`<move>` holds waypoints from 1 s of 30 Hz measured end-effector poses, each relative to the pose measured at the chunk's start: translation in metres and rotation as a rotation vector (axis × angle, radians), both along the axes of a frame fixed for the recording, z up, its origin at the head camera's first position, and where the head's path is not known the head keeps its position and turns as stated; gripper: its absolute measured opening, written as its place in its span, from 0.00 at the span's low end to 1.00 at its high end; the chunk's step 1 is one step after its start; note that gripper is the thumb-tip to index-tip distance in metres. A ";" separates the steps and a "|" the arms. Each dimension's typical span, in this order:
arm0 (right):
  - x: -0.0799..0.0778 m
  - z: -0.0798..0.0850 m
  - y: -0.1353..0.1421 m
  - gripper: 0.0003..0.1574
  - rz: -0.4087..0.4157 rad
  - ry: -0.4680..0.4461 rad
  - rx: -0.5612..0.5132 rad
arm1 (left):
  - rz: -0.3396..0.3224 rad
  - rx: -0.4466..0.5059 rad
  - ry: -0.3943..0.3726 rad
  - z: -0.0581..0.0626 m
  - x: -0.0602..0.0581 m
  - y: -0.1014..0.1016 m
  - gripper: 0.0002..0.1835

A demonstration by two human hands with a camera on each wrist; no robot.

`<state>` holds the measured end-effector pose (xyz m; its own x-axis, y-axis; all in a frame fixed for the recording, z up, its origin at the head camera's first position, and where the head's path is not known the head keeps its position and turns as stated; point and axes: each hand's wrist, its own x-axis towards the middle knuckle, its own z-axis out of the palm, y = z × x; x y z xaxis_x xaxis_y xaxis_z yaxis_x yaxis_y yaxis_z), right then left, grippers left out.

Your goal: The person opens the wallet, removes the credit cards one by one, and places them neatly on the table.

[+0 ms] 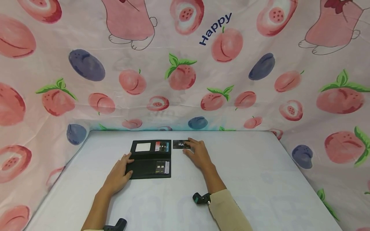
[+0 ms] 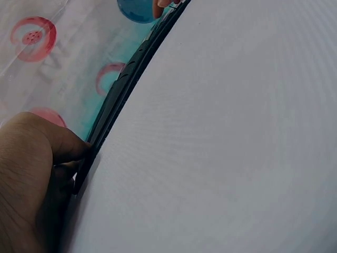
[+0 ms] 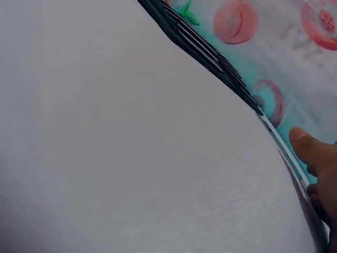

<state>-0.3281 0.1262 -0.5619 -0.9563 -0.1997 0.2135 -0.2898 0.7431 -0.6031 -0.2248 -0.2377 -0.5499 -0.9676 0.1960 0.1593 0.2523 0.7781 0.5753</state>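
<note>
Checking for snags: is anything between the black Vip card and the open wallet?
Nothing visible; only a narrow strip of white table separates card from wallet. The right hand is at the card's outer end.

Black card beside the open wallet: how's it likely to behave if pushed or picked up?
The card looks thin, so probably light and awkward to get under. Its straight edges suggest it's fairly stiff. Lying flat on the table, it would likely slide rather than roll or tip.

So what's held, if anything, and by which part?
The left hand holds the wallet by its left edge; whether the right hand grips the card is unclear.
</note>
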 end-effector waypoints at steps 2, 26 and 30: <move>0.000 0.001 0.000 0.30 -0.001 0.017 -0.014 | -0.001 0.000 0.004 -0.001 0.000 0.000 0.39; 0.010 0.018 -0.016 0.33 0.109 -0.033 -0.026 | -0.007 0.006 0.014 0.000 0.001 0.001 0.38; 0.014 0.019 -0.023 0.32 0.166 -0.037 -0.019 | -0.009 0.009 0.022 0.001 0.001 0.001 0.38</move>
<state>-0.3145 0.1036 -0.5428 -0.9180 -0.3514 0.1839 -0.3845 0.6752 -0.6295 -0.2241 -0.2368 -0.5492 -0.9621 0.2029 0.1823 0.2717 0.7706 0.5765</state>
